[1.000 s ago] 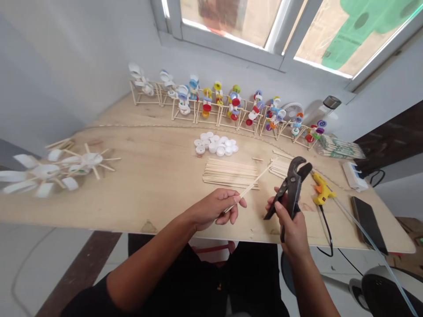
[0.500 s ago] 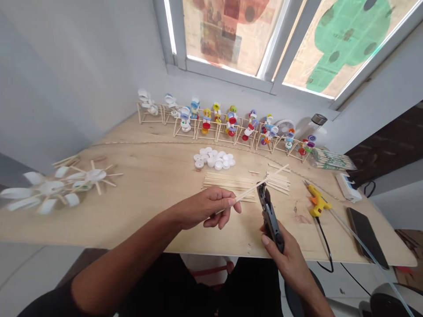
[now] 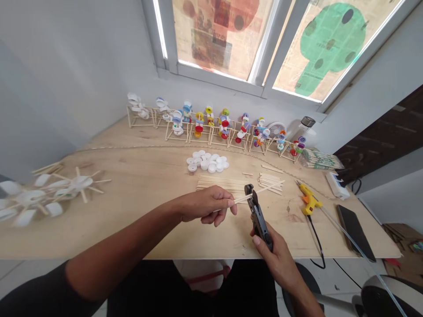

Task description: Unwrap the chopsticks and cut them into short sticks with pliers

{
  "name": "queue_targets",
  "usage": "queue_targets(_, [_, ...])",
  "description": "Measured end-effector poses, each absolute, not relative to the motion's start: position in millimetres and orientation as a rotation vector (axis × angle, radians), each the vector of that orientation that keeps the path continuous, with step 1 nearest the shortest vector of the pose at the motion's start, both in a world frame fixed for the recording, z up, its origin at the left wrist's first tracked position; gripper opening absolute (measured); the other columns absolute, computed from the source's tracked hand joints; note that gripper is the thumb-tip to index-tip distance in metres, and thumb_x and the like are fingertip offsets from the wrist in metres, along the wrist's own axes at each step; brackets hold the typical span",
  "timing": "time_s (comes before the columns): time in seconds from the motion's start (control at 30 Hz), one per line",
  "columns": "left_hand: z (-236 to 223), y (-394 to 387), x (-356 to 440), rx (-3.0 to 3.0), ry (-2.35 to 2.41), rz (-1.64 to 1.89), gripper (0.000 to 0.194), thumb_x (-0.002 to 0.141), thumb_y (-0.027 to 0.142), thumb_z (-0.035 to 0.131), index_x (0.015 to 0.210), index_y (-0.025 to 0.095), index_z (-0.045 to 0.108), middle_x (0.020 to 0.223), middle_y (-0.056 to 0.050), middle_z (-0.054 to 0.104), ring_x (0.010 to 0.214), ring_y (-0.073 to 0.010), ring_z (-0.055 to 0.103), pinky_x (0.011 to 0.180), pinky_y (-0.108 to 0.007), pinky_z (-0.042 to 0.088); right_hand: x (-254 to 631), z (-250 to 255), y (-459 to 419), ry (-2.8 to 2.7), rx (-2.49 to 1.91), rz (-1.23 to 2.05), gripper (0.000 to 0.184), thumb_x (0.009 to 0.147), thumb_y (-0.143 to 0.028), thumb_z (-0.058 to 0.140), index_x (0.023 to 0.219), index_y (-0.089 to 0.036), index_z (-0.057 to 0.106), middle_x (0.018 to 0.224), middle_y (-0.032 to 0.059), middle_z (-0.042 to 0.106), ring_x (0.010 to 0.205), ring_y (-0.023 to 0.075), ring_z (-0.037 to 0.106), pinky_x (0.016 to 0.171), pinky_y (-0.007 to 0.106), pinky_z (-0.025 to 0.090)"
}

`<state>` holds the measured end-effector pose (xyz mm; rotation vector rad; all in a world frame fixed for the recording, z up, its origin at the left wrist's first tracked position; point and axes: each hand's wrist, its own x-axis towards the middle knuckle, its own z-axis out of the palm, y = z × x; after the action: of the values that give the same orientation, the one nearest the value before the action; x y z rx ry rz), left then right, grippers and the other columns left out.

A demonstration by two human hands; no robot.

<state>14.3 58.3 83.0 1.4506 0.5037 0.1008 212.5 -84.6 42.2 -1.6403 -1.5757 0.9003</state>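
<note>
My left hand [image 3: 218, 206] pinches a thin wooden stick [image 3: 271, 187] between thumb and fingers, its far end reaching right. My right hand [image 3: 276, 253] is wrapped round a black-and-grey hand cutter [image 3: 260, 224] with its jaws upward. The stick passes between the cutter's jaws; whether it is cut through I cannot tell. Behind my left hand lies a row of long sticks [image 3: 224, 182], partly hidden by it. Shorter sticks [image 3: 269, 182] lie to the right of them. White bottle caps [image 3: 208, 161] are grouped just beyond.
Small stick frames with coloured cap wheels [image 3: 224, 127] line the back. Larger white wheels [image 3: 81, 182] lie at the left. At the right are a yellow glue gun [image 3: 309, 199] with its cord, a dark phone [image 3: 355, 231], a power strip [image 3: 337, 185] and packaged sticks [image 3: 322, 159].
The cutter's jaws have come onto the stick, which now lies between them farther from its tip. My view has shifted slightly to the right.
</note>
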Motion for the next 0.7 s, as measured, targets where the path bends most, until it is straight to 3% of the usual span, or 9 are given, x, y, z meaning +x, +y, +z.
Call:
queue_targets(0.27, [78.4, 65.2, 14.0, 1.432, 0.482, 0.060, 0.036, 0.082, 0.047, 0.048, 0.084, 0.013, 0.055, 0.047, 0.005, 0.052, 0.032, -0.0045, 0.033, 0.035, -0.018, 0.023, 211.4, 38.1, -85.0, -1.547, -1.663, 0.876, 0.026, 0.084, -0.042, 0.048, 0.089, -0.019, 0.059, 0.072, 0.0012, 0.057, 0.079, 0.0205, 0.057, 0.070, 0.028, 0.047])
queue_targets(0.53, [74.2, 69.0, 13.8, 1.393, 0.476, 0.045, 0.035, 0.082, 0.046, 0.049, 0.083, 0.012, 0.057, 0.045, 0.005, 0.051, 0.031, -0.0044, 0.030, 0.034, -0.018, 0.022, 211.7, 35.4, -83.6, -1.540, -1.685, 0.879, 0.035, 0.084, -0.043, 0.048, 0.105, -0.018, 0.062, 0.072, 0.0011, 0.059, 0.075, 0.0197, 0.057, 0.067, 0.028, 0.047])
queue_targets(0.7, [67.9, 73.4, 13.2, 1.370, 0.441, 0.037, 0.035, 0.082, 0.046, 0.049, 0.084, 0.012, 0.058, 0.045, 0.004, 0.050, 0.031, -0.0042, 0.028, 0.033, -0.018, 0.021, 210.7, 33.6, -85.2, -1.523, -1.709, 0.875, 0.035, 0.085, -0.042, 0.048, 0.105, -0.016, 0.061, 0.074, 0.0012, 0.059, 0.070, 0.0171, 0.054, 0.065, 0.027, 0.047])
